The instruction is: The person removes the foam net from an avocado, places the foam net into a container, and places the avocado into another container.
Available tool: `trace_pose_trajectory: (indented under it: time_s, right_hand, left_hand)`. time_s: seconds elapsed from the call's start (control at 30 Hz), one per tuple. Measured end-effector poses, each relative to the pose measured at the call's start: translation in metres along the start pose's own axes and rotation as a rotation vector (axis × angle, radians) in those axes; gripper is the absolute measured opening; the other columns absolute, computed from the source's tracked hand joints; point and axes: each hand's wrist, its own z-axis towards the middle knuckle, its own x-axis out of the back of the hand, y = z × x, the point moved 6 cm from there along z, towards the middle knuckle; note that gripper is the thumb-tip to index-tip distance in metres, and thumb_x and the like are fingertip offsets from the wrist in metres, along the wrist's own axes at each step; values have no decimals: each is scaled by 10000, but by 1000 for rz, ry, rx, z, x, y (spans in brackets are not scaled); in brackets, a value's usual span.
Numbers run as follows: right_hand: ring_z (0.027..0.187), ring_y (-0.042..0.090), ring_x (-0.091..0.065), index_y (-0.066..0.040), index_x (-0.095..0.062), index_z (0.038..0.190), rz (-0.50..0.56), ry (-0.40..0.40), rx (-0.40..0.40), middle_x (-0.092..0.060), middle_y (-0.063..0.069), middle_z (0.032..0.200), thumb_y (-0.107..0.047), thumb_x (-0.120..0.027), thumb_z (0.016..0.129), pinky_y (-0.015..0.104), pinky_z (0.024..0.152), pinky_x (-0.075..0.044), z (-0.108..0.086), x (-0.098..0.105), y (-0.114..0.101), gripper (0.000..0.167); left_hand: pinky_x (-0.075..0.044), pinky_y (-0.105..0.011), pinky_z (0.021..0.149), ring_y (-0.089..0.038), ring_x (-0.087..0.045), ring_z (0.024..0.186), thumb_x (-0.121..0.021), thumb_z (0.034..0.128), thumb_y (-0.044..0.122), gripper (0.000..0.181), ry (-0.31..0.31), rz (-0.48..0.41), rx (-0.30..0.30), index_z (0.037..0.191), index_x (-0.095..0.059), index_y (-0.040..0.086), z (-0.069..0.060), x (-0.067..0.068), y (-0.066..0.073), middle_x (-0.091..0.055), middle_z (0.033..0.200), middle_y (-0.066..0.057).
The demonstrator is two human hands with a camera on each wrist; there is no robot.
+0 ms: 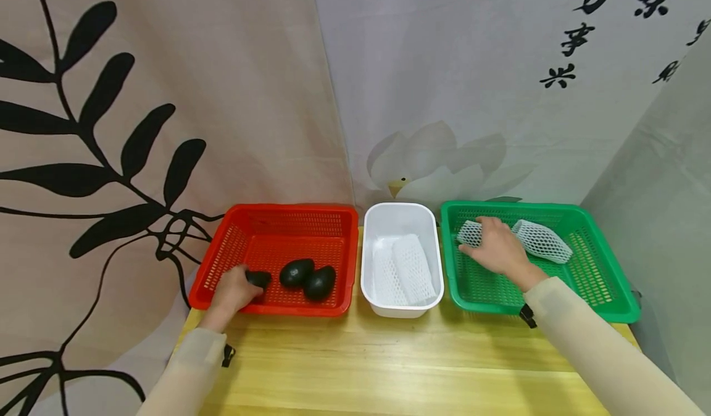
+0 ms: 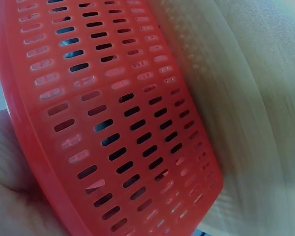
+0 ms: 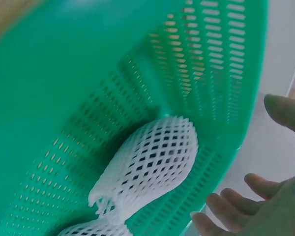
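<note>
My left hand [image 1: 236, 289] reaches over the near left side of the red basket [image 1: 300, 213] and grips a dark avocado [image 1: 258, 278]. Its fingertips are partly hidden. Two more avocados [image 1: 297, 273] lie to the right of it in the same basket. Over the green basket [image 1: 513, 208], my right hand [image 3: 265, 201] is spread with its fingers apart, holding nothing. Below it lies a plump white foam net [image 3: 150, 164] with dark showing through its holes; what fills it is hard to tell. A second rounded net [image 1: 541, 241] lies farther right.
Between the baskets stands a white tub [image 1: 371, 243] with white foam nets [image 1: 412, 268] inside. The wooden table [image 1: 389, 360] runs in front of all three containers. A printed cloth [image 1: 266, 95] hangs right behind them.
</note>
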Motion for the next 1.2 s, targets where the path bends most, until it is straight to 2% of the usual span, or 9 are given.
trace_pose_trajectory:
  time_s: [0.27,0.7,0.87,1.0,1.2]
  right_hand:
    - [1327,604,-412,131,-358,1527,-12,-103,-17,-400,407,1489,-484,-717,948,730,997,-426,16,-6,14,917]
    - [1338,644,-375,192,-308,1506,-179,-172,-3,-369,459,1484,-389,-795,900,741,1031,-399,30,-19,33,970]
    - [1325,652,-376,195,-285,1507,-200,-219,-16,-368,466,1476,-381,-815,896,732,1018,-415,32,-25,38,993]
    - [1293,638,-413,186,-324,1471,-203,-232,-23,-407,453,1438,-361,-833,890,723,978,-442,36,-30,43,946]
    - [1227,622,-466,174,-369,1410,-195,-225,-16,-458,438,1352,-313,-849,884,717,915,-469,43,-34,46,863]
  left_hand:
    - [-540,-604,906,-480,-642,1019,-798,795,67,627,29,18,-13,1297,-551,-214,2,1,-1,-620,1224,-409]
    - [-542,-602,897,-518,-624,1115,-756,879,87,552,65,-15,-18,1338,-572,-160,-7,7,6,-604,1315,-374]
    - [-561,-587,842,-502,-649,1071,-763,896,106,530,89,-8,-18,1335,-593,-136,-10,10,7,-623,1304,-355]
    - [-571,-579,816,-485,-666,1040,-757,905,116,518,106,-4,-29,1335,-600,-128,-11,11,10,-630,1298,-352]
    - [-555,-600,862,-492,-650,1078,-757,918,115,501,122,-30,-35,1335,-604,-118,-12,13,16,-621,1312,-353]
